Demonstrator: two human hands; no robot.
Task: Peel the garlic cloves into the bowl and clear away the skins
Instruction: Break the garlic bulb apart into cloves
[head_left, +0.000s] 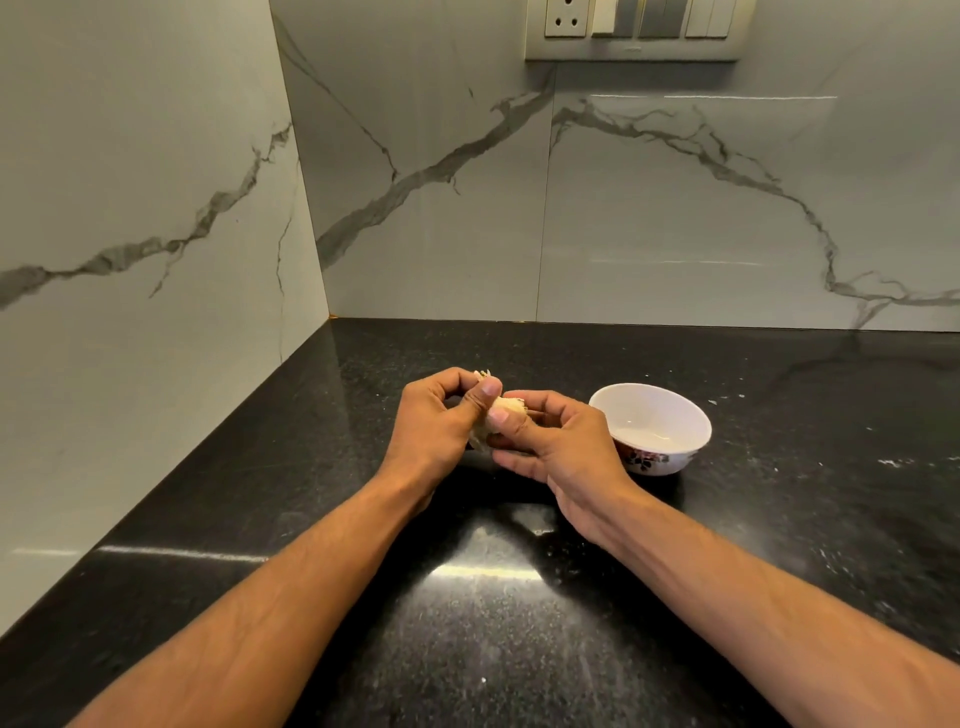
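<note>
Likely a home kitchen: black granite counter (519, 649), marble backsplash (675, 208).

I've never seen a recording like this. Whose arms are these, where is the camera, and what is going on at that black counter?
There is no machine here: these are a person's two bare arms, filmed by one wide-angle camera worn on the person's head, looking forward and down. That is why the arms reach in from the bottom of the picture. The left hand and the right hand meet over the glossy black speckled stone counter, and together they pinch a pale, papery-skinned piece of garlic, apparently working its skin loose. Just to the right stands a small white bowl with a dark flower pattern on its outside; no cloves show inside it. Behind are grey-veined marble-look wall panels and a switch plate with a socket.
</note>
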